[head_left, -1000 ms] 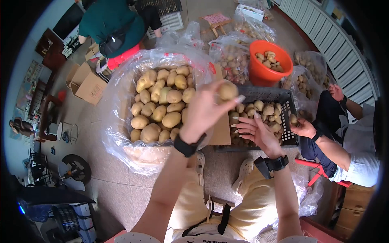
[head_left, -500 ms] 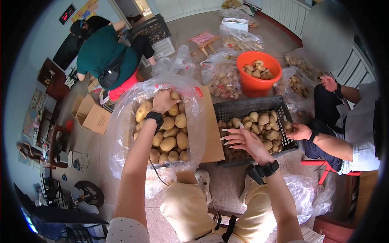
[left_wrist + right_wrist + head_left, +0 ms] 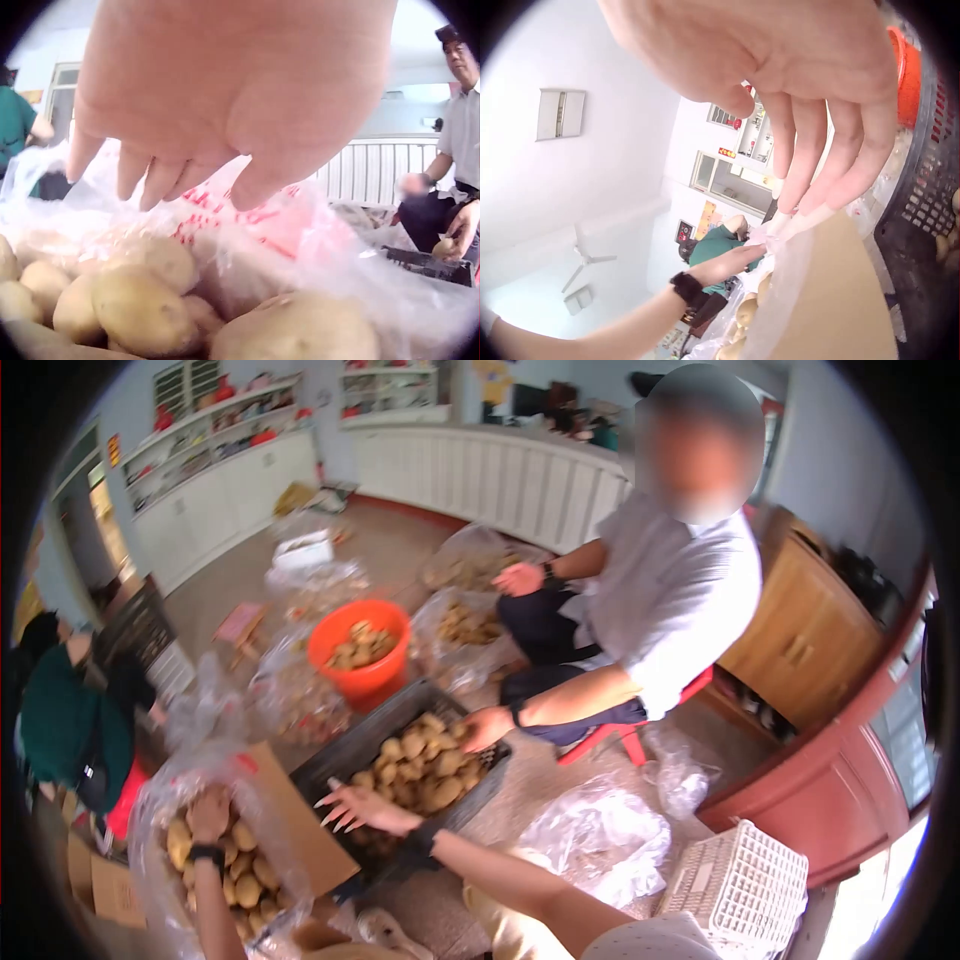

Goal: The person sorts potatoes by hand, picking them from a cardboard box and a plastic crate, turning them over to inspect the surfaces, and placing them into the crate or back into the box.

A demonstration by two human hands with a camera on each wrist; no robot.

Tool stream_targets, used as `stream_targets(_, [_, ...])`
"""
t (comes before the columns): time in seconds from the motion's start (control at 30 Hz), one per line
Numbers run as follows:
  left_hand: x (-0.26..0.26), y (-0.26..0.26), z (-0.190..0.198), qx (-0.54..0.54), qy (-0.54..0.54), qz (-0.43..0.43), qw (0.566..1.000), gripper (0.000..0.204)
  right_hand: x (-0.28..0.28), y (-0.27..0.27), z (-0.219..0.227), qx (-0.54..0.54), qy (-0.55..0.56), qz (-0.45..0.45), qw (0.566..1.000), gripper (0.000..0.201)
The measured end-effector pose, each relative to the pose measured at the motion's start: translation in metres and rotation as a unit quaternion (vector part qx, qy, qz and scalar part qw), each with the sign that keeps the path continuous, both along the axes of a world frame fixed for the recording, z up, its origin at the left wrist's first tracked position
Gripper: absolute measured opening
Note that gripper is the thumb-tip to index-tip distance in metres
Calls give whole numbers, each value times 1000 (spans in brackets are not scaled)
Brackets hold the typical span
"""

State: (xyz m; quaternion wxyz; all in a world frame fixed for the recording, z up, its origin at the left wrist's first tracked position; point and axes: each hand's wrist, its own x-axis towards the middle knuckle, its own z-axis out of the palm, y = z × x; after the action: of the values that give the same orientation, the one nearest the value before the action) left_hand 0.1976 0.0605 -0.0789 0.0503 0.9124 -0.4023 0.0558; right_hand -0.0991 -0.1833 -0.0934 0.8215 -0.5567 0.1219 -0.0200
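Note:
My left hand [image 3: 208,815] is over the potatoes [image 3: 245,870] in a carton lined with a clear plastic bag [image 3: 150,840]. In the left wrist view that hand [image 3: 232,97] hangs just above the potatoes [image 3: 146,311], fingers loosely extended, with nothing in its grasp. My right hand [image 3: 365,810] hovers palm-side out near the left side of the black crate [image 3: 470,800], which holds smaller potatoes [image 3: 420,760]. Its fingers [image 3: 844,142] are spread loosely and empty in the right wrist view. A cardboard flap [image 3: 300,820] stands between carton and crate.
A seated person's hand [image 3: 487,728] reaches into the crate from the right. Behind it stand an orange bucket [image 3: 375,678] of potatoes and several bagged potatoes [image 3: 468,625]. Loose plastic [image 3: 600,835] and a white basket [image 3: 735,880] lie right. Another person [image 3: 65,710] bends at the left.
My left hand carried a potato from above the crate side over to the lined carton and has let it go. My right hand stays by the crate. The head view has swung right.

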Motion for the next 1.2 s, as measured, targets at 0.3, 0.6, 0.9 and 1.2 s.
stream_targets(0.3, [-209,-45,52,-281,249,-99,921,28,-23,7,-6,-598,39,-99,795,29])
stream_targets(0.6, [-260,-56,27,-183,169,-53,967,24,-23,-2,-26,-553,122,282,774,34])
stream_targets(0.9, [-166,73,141,-229,403,177,868,46,-32,-9,-25,-585,98,180,785,41])
stream_targets(1.2, [-154,111,124,-128,125,156,971,60,-34,17,-22,-661,81,125,736,43])
